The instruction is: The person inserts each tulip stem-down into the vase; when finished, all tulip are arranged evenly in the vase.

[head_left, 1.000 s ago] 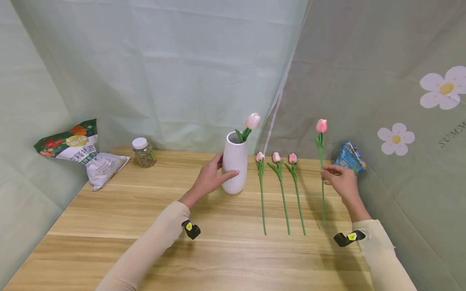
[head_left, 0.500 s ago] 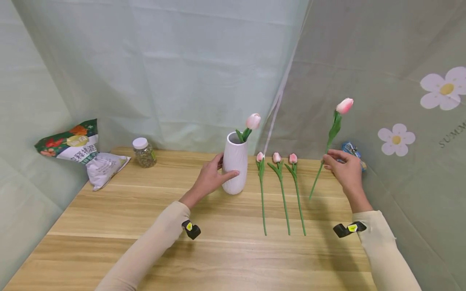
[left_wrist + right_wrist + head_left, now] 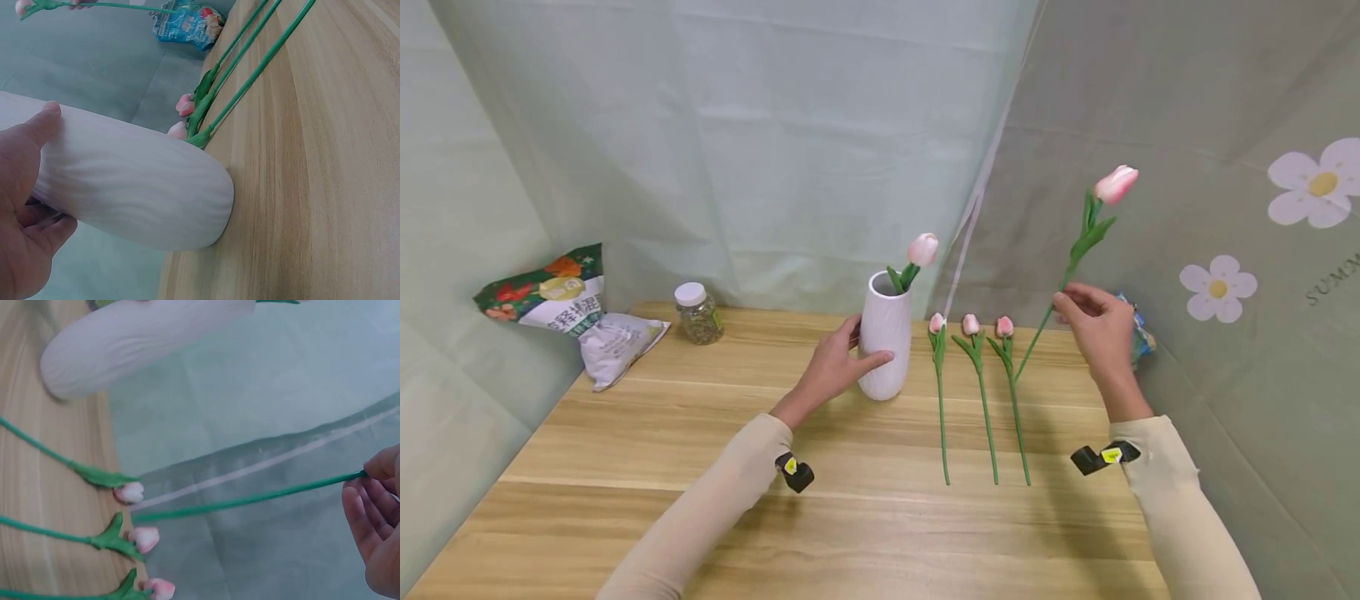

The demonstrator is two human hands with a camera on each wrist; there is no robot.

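Observation:
My left hand (image 3: 832, 367) grips the side of a white ribbed vase (image 3: 885, 342) that stands upright on the table; thumb and fingers wrap its body in the left wrist view. One pale pink tulip (image 3: 922, 249) leans out of the vase's mouth to the right. Up at the right, my right hand (image 3: 1099, 321) pinches the green stem of another pink tulip (image 3: 1116, 184) between thumb and fingers. This tulip tilts, bloom up and right, stem end down and left. In the right wrist view, its stem (image 3: 250, 499) runs out from my fingertips.
Three tulips lie in a row right of the vase: a left one (image 3: 942, 392), a middle one (image 3: 981, 392) and a right one (image 3: 1013, 400). A lidded jar (image 3: 698, 315), a printed bag (image 3: 568, 308) and a blue packet (image 3: 187, 26) stand near the fabric walls.
My right hand has lifted the tulip and brought it slightly left; the stem has swung from near vertical to a slant. My left hand and the vase have stayed put.

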